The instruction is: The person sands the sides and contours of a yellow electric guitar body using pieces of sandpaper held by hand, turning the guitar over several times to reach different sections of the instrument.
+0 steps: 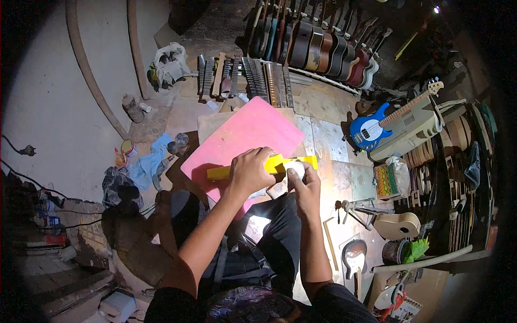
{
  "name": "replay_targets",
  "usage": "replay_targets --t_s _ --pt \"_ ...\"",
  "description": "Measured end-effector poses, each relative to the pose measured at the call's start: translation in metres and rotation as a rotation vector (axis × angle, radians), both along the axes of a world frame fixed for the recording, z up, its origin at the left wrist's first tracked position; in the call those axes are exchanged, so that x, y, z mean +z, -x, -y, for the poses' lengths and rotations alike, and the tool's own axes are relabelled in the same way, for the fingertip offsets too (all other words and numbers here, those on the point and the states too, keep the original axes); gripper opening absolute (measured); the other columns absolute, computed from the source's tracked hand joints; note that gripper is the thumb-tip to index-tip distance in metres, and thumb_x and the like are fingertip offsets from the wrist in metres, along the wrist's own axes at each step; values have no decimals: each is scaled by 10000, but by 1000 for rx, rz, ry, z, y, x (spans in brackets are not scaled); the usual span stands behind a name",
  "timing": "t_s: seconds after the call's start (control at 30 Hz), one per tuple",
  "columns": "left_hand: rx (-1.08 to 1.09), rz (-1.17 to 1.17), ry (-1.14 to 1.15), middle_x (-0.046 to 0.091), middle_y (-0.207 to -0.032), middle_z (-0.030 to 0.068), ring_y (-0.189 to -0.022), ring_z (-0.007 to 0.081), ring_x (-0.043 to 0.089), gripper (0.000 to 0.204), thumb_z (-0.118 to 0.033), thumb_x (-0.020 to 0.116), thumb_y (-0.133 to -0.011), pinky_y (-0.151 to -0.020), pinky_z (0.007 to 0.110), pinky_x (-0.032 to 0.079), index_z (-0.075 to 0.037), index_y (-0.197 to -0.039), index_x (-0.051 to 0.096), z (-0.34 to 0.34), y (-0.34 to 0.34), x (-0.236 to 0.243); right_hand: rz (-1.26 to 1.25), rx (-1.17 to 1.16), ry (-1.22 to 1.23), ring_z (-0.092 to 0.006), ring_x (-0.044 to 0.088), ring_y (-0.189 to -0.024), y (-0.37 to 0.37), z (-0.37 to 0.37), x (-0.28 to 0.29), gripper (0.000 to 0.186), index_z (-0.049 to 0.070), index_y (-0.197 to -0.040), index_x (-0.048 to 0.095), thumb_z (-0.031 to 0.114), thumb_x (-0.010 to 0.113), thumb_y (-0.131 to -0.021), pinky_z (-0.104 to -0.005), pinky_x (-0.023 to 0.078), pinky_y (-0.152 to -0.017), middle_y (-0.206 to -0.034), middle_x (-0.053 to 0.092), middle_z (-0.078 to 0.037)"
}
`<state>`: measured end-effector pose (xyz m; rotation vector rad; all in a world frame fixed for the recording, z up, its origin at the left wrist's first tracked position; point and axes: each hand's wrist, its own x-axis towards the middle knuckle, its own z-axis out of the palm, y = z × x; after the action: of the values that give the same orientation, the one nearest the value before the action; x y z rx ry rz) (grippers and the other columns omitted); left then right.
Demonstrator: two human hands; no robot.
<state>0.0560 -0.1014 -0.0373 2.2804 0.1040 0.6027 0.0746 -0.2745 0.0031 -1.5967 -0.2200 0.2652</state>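
Note:
My left hand (250, 171) is closed over a long, narrow yellow piece (218, 173) and hides its middle. I cannot make out what kind of thing it is; its far right end is squared. A small white pad or wad (294, 167) is pinched between the thumb and fingers of my right hand (307, 189), against the yellow piece near that right end. Below both hands lies a flat pink board (253, 126), partly over my lap. A pale object with brown edges (278, 188) shows beneath, between the hands, mostly covered.
Several guitars (318, 48) stand in a rack at the back. Rows of fretted necks (257, 81) lie before it. At right are a blue bass guitar (370, 131) and an acoustic guitar body (397, 225). A blue cloth (148, 164) and black plastic bag (119, 187) lie left.

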Motion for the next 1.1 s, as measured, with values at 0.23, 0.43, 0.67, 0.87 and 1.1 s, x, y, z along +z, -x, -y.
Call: replay_targets --t_s 0.23,0.43,0.67,0.87,1.1 --pt "-9 5 -15 760 -995 119 -921 331 738 476 -298 860 -671 -788 458 588 -120 -1078 690 -1 -1 -4 89 -8 120 -96 605 -753 -8 8 -18 226 -18 -1150 634 160 685 -1021 -254 487 -649 -870 669 -31" --pt "1 0 -36 754 -978 131 -917 352 730 403 -245 845 -722 -768 481 577 -108 -1062 678 3 1 -2 108 -54 128 -96 595 -758 -25 -23 -25 261 -33 -1098 641 183 737 -987 -278 496 -647 -886 662 -51" --pt "1 29 -14 738 -941 151 -896 381 717 259 -155 765 -794 -757 503 564 -89 -1021 660 9 -1 -2 230 -111 184 -129 613 -692 -31 -27 -30 282 -23 -1069 629 191 773 -956 -304 503 -631 -840 672 -57" --pt "25 71 -7 723 -913 167 -869 398 706 211 -171 752 -817 -731 516 547 -83 -977 646 2 -5 -4 144 -130 91 -141 640 -794 -9 -34 -35 281 -43 -1037 680 213 761 -956 -322 515 -705 -862 699 -84" --pt "29 22 -37 717 -893 148 -861 387 706 293 -257 815 -786 -727 499 549 -88 -961 651 3 -3 -1 93 -150 48 -142 609 -828 4 -28 -43 324 -43 -1033 666 256 768 -958 -301 498 -741 -947 695 -87"
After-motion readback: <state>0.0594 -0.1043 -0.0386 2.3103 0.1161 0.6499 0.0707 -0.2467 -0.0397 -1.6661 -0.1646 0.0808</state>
